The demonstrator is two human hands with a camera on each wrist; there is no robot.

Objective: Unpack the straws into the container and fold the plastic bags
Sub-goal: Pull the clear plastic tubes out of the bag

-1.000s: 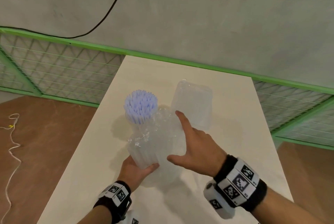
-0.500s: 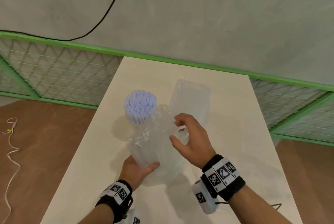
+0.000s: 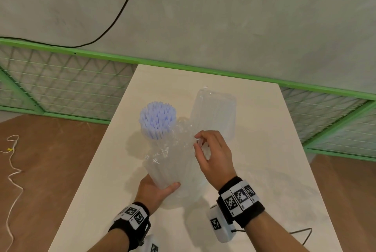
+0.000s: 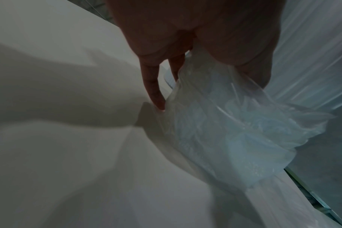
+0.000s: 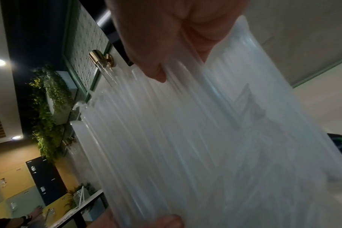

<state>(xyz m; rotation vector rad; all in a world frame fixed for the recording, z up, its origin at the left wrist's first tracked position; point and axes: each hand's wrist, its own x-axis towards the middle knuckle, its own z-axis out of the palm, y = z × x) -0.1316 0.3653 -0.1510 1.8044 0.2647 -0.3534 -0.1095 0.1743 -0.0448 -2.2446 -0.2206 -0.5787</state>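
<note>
A bundle of pale blue straws (image 3: 157,119) stands upright in a container that the bag in front mostly hides. My left hand (image 3: 160,188) grips the lower end of a clear plastic bag of straws (image 3: 173,162), which I hold tilted up over the table (image 3: 264,150). My right hand (image 3: 200,143) pinches the bag's plastic near its upper end with curled fingers. In the left wrist view my fingers (image 4: 154,92) lie beside the crumpled bag (image 4: 234,131). The right wrist view shows clear straws (image 5: 176,138) under my thumb (image 5: 152,61).
A second clear bag of straws (image 3: 213,113) lies flat on the table behind my right hand. A green-framed mesh fence (image 3: 61,84) runs along the table's far edge. A thin cable (image 3: 301,233) lies at the near right.
My right hand lay flat on the bag a second ago; its fingers have curled and now pinch the plastic. The left hand has kept its grip on the lower end.
</note>
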